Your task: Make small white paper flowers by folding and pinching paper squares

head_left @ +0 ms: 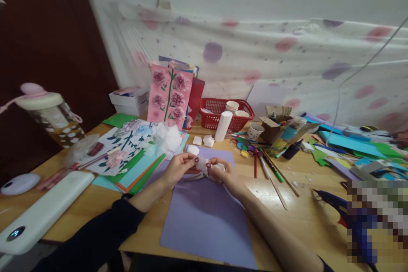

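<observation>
Both my hands meet over a purple sheet of paper on the wooden table. My left hand pinches a small white piece of tissue paper between thumb and fingers. My right hand is closed on the other side of the same white piece, its fingers curled round it. Under the hands lies something thin and grey that I cannot make out. Small white tissue squares and a crumpled white tissue heap lie just beyond the hands.
A red basket with cups, a white roll, a pink flower card, brushes and paint pots stand behind. Coloured paper is piled right, a glue gun near right, a white device left.
</observation>
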Tool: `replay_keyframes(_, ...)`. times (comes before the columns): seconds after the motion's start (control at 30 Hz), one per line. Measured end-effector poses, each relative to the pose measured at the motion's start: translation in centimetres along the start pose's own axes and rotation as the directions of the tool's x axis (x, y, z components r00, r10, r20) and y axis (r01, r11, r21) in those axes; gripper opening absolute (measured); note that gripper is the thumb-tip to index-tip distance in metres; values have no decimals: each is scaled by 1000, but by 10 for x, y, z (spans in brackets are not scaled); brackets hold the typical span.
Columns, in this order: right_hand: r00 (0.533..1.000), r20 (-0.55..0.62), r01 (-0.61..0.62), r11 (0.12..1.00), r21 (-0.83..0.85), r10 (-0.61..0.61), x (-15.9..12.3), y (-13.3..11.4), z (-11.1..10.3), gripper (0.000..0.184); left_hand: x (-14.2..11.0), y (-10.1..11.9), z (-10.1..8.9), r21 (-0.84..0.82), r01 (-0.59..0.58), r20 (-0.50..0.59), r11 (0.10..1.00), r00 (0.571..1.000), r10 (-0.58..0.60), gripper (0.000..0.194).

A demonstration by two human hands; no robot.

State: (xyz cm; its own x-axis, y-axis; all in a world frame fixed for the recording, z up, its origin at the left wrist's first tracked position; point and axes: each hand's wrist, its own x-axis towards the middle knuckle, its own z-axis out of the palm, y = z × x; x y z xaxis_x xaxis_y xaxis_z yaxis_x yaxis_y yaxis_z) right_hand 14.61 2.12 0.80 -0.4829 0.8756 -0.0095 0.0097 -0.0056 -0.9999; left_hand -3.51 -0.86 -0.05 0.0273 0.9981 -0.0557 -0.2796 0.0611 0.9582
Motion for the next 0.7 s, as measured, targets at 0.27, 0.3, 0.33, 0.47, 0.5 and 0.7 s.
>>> replay_keyframes(0.27,995,-102,1,1000,10,0,6,12,2,43,-2,7,-2,-21,-19,11,1000,1000,19,38)
replay_keyframes(0.3,993,-119,1,1000,4,-1,6,13,2,43,-3,8,-2,-19,-14,21,1000,1000,14,37)
replay_keyframes(0.33,991,-133,2,1000,-3,-2,6,14,3,42,-3,8,-2,-10,-3,36,1000,999,4,38)
replay_keyframes(0.47,989,-149,0,1000,-28,-4,5,14,3,40,-4,5,1,73,18,44,997,999,-22,32)
replay_keyframes(0.5,989,-150,0,1000,-29,-4,5,13,3,40,-3,5,0,96,4,20,995,1000,-6,29)
replay_keyframes(0.7,988,-153,-3,999,37,8,7,10,3,46,16,25,-37,241,-103,-193,965,969,152,30)
